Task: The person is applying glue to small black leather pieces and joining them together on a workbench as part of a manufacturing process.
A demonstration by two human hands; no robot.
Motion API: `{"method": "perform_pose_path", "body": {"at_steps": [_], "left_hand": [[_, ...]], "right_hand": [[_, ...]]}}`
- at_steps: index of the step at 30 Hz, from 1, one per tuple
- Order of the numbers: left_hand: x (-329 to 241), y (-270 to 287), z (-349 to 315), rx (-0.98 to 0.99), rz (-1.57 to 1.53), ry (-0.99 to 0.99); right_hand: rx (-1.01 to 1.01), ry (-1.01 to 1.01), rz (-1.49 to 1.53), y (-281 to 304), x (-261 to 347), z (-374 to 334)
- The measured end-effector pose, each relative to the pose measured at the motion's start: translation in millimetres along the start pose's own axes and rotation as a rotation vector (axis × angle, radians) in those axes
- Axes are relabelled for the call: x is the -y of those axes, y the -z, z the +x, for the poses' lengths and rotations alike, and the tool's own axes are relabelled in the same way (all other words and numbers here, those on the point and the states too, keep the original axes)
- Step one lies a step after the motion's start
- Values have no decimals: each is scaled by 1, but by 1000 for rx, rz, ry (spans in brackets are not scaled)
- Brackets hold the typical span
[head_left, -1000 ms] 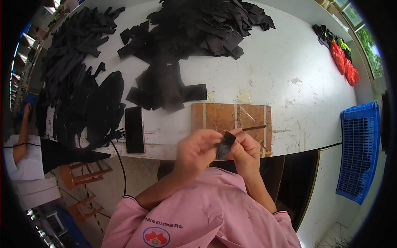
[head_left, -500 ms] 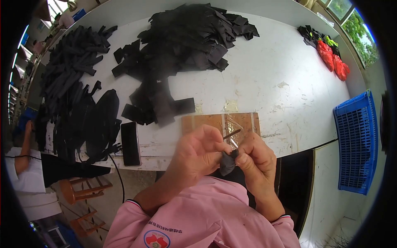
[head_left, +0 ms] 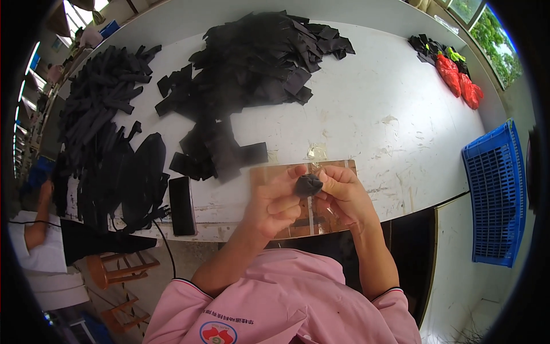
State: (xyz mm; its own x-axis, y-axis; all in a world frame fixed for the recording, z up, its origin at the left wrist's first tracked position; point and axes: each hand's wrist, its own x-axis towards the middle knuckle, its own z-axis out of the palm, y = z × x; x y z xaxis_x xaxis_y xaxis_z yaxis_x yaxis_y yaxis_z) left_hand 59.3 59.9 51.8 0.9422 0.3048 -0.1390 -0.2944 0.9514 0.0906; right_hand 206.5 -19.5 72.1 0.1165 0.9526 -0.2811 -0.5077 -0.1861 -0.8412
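Observation:
A small bunched piece of black fabric [head_left: 309, 186] is held up over the brown board [head_left: 260, 176] at the table's front edge. On its left side, my left hand [head_left: 269, 207] is closed, its fingers curled against the cloth. From the right, my right hand [head_left: 346, 194] pinches the cloth between thumb and fingers. The thin dark stick seen earlier in my left hand does not show now. Clear tape [head_left: 317, 151] lies on the table at the board's far edge.
Beyond the board is a large heap of flat black fabric pieces [head_left: 252, 63]. Narrow black strips [head_left: 103, 86] are piled at left, near a phone [head_left: 181, 206]. A blue basket [head_left: 495, 195] and red bags [head_left: 458, 80] stand right. Another person [head_left: 43, 241] is at far left.
Both hands have moved away from my body, over the board, with the black fabric piece. The fabric has turned to a rounder bunch, and the thin stick has gone out of sight.

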Motion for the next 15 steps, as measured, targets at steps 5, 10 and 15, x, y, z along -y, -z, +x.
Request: {"method": "perform_pose_path", "body": {"at_steps": [5,10,15], "left_hand": [[14,-53,-14,-140,782,-310],[4,-3,-6,-247,341,-184],[-11,-9,6,14,-230,-3]], "right_hand": [[192,230,-206,-1,19,4],[84,106,-125,11,-24,11],[64,178,-349,-7,13,9]]}}
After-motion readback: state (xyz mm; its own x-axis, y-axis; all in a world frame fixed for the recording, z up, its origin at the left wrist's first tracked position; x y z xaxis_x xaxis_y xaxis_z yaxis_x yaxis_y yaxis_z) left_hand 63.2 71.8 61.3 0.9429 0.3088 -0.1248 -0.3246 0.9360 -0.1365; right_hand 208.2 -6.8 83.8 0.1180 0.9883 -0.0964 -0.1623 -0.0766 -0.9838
